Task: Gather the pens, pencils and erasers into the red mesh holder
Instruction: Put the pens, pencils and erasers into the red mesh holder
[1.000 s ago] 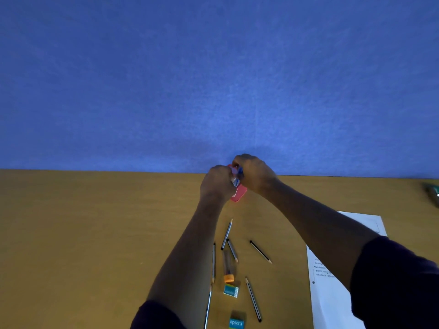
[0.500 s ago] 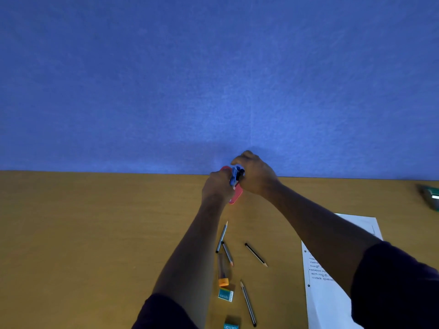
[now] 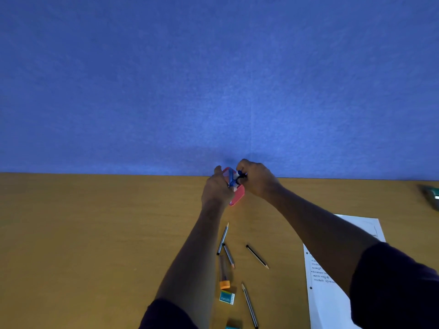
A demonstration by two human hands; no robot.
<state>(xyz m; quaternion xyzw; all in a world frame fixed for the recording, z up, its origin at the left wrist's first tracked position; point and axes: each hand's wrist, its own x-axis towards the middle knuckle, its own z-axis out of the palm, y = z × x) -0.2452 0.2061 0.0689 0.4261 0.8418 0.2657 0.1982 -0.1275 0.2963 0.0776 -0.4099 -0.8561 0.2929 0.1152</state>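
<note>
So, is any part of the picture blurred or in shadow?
Head view: the green object at the right edge is blurred; a soft shadow falls on the blue wall behind the hands; the pencils look fairly sharp; no strong glare on the table.

The left hand (image 3: 217, 188) covers most of the red mesh holder (image 3: 238, 195), so only its right side and rim show. What the right hand (image 3: 257, 178) pinches is too small to name, perhaps a dark pen cap. An eraser (image 3: 233, 325) is cut by the bottom edge, as is the paper sheet (image 3: 327, 302). A blurred greenish object (image 3: 431, 193) leaves the right edge.
</note>
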